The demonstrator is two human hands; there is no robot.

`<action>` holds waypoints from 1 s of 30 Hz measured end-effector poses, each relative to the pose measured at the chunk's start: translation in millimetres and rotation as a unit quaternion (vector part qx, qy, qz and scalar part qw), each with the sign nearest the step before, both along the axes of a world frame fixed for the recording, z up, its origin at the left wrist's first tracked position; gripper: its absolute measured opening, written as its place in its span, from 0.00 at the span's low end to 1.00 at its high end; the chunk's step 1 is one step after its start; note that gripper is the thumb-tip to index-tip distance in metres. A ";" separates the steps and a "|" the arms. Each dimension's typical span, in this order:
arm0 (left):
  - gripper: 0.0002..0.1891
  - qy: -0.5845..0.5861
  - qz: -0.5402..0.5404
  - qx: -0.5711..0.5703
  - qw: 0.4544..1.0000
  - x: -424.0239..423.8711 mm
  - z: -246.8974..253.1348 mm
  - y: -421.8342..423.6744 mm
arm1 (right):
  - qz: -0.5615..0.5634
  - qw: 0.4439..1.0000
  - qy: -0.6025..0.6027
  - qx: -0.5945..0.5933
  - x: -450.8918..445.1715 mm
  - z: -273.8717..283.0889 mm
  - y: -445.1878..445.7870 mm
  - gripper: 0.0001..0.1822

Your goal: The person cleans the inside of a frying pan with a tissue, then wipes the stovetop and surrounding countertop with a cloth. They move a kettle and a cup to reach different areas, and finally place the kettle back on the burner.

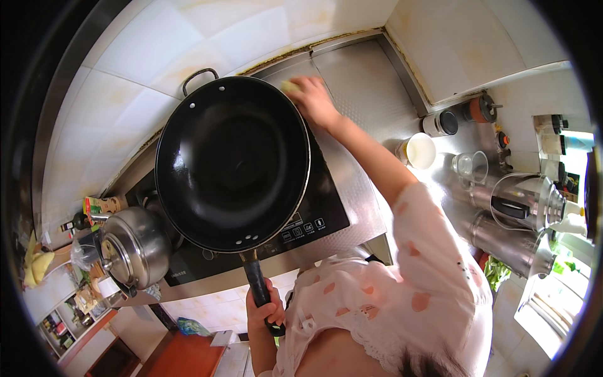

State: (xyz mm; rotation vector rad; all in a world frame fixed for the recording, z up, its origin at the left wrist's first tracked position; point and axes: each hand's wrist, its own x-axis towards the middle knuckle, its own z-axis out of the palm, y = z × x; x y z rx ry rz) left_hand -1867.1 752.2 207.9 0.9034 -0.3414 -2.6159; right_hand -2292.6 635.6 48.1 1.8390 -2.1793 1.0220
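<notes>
My left hand grips the black handle of a large black wok, whose inside faces up. The wok is over a black glass cooktop and hides much of it. Beyond the wok's upper right rim, my right hand is closed around a small yellow-green thing, perhaps a sponge or cloth, over the metal counter. That hand is slightly blurred, and whether it touches the counter cannot be told.
A steel kettle stands left of the wok. On the metal counter at right are a white cup, a lidded jar, a clear glass and large steel flasks. Tiled walls border the counter.
</notes>
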 end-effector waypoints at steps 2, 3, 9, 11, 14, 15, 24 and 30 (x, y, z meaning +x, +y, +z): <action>0.23 -0.013 -0.011 -0.007 1.000 -5.5 -7.6 0.8 | 0.016 0.999 0.041 0.023 -25.6 -20.5 -36.3 0.17; 0.23 -0.027 -0.019 -0.011 0.999 -5.8 -11.1 1.4 | 0.021 0.997 0.073 0.031 -35.5 -33.0 -44.6 0.17; 0.22 -0.078 -0.050 -0.009 0.996 12.2 -18.5 1.4 | -0.278 0.944 0.047 0.169 -109.1 -53.4 -8.4 0.18; 0.22 -0.083 -0.061 -0.006 0.995 14.8 -18.9 -1.2 | -0.370 0.915 0.064 0.146 -133.2 -52.0 0.9 0.17; 0.22 -0.091 -0.083 0.000 0.992 15.2 -16.2 -5.4 | -0.425 0.900 0.052 0.085 -141.1 -55.3 13.8 0.17; 0.22 -0.092 -0.092 -0.003 0.991 17.5 -14.5 -5.1 | -0.406 0.908 0.062 0.081 -127.4 -58.3 19.3 0.17; 0.20 -0.136 -0.157 -0.030 0.978 36.1 -26.4 9.5 | -0.211 0.970 -0.112 -0.038 7.4 -37.4 77.4 0.16; 0.17 -0.065 -0.168 -0.014 0.984 39.5 -35.9 5.5 | -0.117 0.990 0.058 0.052 11.7 -28.3 41.9 0.18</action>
